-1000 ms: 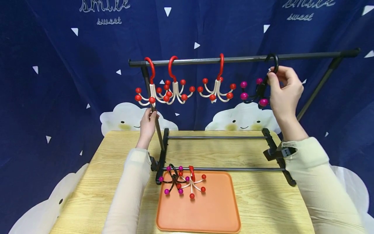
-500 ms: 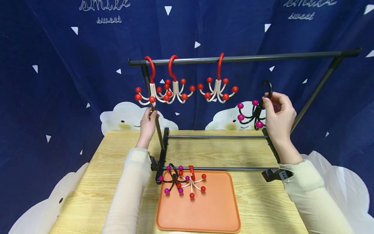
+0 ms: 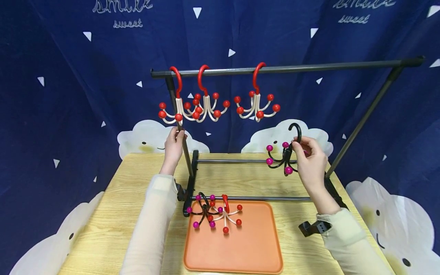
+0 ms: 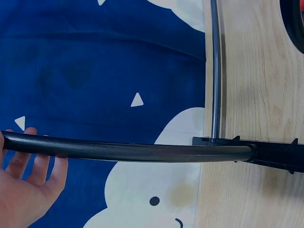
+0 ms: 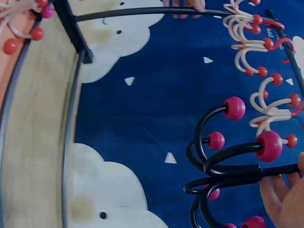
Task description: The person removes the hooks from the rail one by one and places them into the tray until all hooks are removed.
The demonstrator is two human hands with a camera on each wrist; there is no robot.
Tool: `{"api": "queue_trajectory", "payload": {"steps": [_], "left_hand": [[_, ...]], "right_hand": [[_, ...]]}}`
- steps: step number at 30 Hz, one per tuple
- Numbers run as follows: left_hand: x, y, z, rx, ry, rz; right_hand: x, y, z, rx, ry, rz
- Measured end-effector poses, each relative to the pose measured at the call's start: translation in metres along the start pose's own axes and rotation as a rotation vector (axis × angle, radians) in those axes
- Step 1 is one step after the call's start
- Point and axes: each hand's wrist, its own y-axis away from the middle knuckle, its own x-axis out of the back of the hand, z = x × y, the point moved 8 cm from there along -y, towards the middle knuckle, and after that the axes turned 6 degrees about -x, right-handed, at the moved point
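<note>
My right hand pinches the neck of a black hanger with magenta balls on its curved arms. It is held upright in the air, below the rack's top bar and apart from it. In the right wrist view, the black hanger spreads across the lower right. My left hand grips the rack's left post; in the left wrist view, its fingers pass behind the post. Several cream hangers with red hooks and balls, such as one red-hooked hanger, hang from the bar.
An orange tray lies on the wooden table in front of the rack. On its far left part rest a black hanger and a cream hanger. A lower crossbar runs beyond the tray. Behind hangs a blue curtain.
My right hand has lifted the black hanger off the top bar and brought it down and to the left. The rightmost red-hooked hanger has turned slightly. My left hand has stayed put.
</note>
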Motion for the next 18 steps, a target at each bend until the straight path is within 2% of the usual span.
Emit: {"api": "queue_trajectory", "payload": {"steps": [9, 18], "left_hand": [[0.001, 0.0, 0.001, -0.003, -0.003, 0.002], [-0.001, 0.001, 0.002, -0.016, -0.005, -0.004]], "right_hand": [[-0.014, 0.026, 0.019, -0.014, 0.042, -0.071], [-0.031, 0.054, 0.035, -0.101, -0.009, -0.176]]}}
